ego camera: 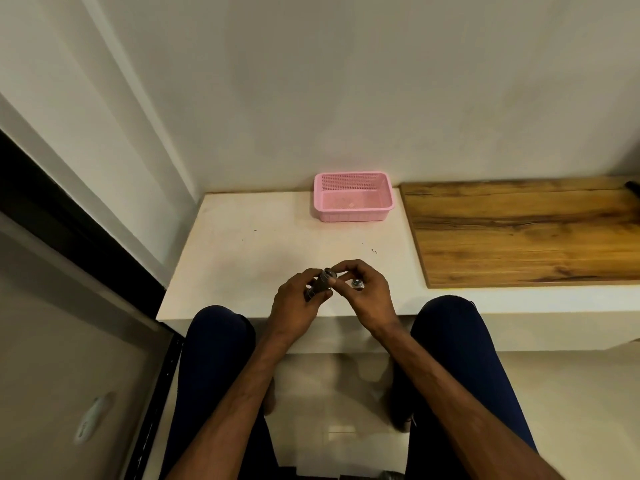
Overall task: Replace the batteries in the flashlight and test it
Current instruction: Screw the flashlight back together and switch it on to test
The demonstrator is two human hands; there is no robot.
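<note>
Desk [259, 244]: white, in front of the seated person's knees; both hands hover just over its near edge.
Left hand [298, 299]: wrapped round the barrel of the flashlight, holding it tilted with its end up towards the right.
Flashlight [322, 282]: small grey metal tube, held in the air between the two hands, raised end apparently open. It is likely light, rigid and a little slick, so the barrel's middle is the safest place to hold it while working on the end.
Basket [353, 214]: pink plastic, at the back of the desk against the wall, well apart from the hands.
Cap [356, 283]: small round piece tucked under the right fingers; small enough to slip and roll.
Right hand [370, 292]: fingers curled, keeping the cap, thumb and forefinger touching the flashlight's raised end; no battery can be made out.
Wooden board [519, 233]: lies flat to the right.
</note>
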